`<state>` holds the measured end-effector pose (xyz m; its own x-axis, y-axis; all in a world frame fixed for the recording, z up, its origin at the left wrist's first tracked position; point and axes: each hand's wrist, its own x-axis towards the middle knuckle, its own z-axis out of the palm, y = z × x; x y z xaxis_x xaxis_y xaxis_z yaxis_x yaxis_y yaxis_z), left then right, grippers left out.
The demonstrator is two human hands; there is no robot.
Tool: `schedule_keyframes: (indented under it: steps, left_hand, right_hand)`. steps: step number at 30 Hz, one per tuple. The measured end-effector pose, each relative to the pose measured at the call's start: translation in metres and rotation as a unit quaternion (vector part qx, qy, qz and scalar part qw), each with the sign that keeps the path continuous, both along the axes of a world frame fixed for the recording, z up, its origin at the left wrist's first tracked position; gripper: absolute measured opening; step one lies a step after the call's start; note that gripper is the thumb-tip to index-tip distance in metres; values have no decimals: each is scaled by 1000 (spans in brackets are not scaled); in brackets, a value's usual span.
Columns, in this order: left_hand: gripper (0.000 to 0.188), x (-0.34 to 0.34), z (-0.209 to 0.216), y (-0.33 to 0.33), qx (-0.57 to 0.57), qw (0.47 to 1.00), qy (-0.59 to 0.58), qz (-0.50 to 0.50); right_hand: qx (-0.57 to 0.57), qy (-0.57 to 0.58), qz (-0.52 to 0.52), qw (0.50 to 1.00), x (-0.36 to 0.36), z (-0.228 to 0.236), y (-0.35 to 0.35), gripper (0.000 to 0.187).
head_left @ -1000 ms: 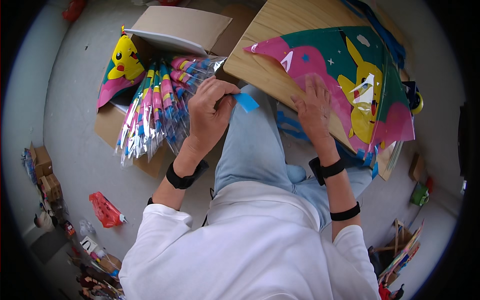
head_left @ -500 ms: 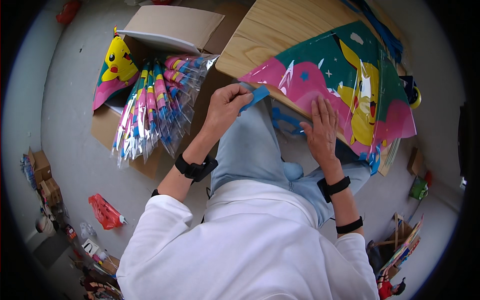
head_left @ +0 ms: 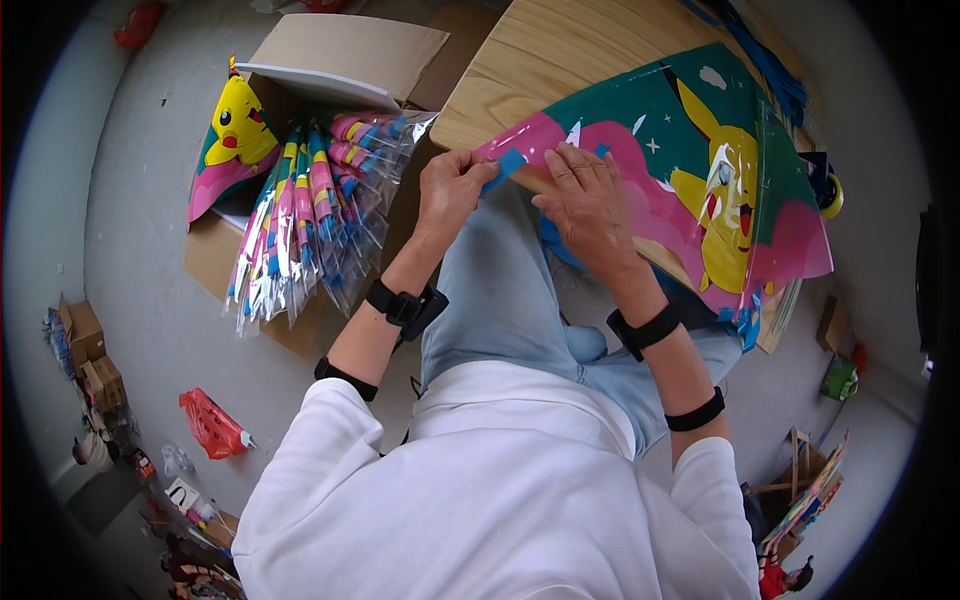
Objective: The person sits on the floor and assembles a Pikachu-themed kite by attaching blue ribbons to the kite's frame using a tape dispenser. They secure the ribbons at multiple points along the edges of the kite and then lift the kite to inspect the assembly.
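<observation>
A printed plastic kite sheet point(head_left: 640, 190), pink and green with a yellow cartoon figure, lies on the wooden table. My left hand point(head_left: 448, 198) pinches a short strip of blue tape point(head_left: 504, 170) between thumb and fingers, and the strip's free end meets the sheet's left corner. Flat on the pink part, close to that corner, rests my right hand point(head_left: 588, 205) with fingers extended and nothing in it. More blue tape point(head_left: 742, 326) shows at the sheet's lower right corner.
Left of the table stands an open cardboard box point(head_left: 345, 52) with a fan of rolled, plastic-wrapped kites point(head_left: 312, 210) on it. A bundle of blue strips point(head_left: 765, 65) lies at the table's far right. A red plastic bag point(head_left: 213, 425) sits on the floor.
My right hand has slid left and away from me along the sheet toward its left corner. The tape in my left hand has moved slightly down onto that corner.
</observation>
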<state>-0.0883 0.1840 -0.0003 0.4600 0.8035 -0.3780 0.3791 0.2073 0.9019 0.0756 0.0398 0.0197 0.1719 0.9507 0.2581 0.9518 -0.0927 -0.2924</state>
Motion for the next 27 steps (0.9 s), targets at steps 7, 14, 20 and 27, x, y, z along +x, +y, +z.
schedule_keyframes:
  steps: [7,14,20,27]
  left_hand:
    - [23,7,0,-1,-7,999,4,38]
    - [24,9,-2,-1,-13,999,9,47]
    - [23,7,-3,1,-13,997,2,73]
    - [24,7,-1,7,16,998,37,58]
  right_hand:
    - [-32,-11,4,999,-7,-1,8,60]
    - [-29,-33,18,999,-11,-15,4,58]
    - [-28,-23,16,999,-9,-11,5,59]
    - [-44,-21,13,999,-10,-13,5,59]
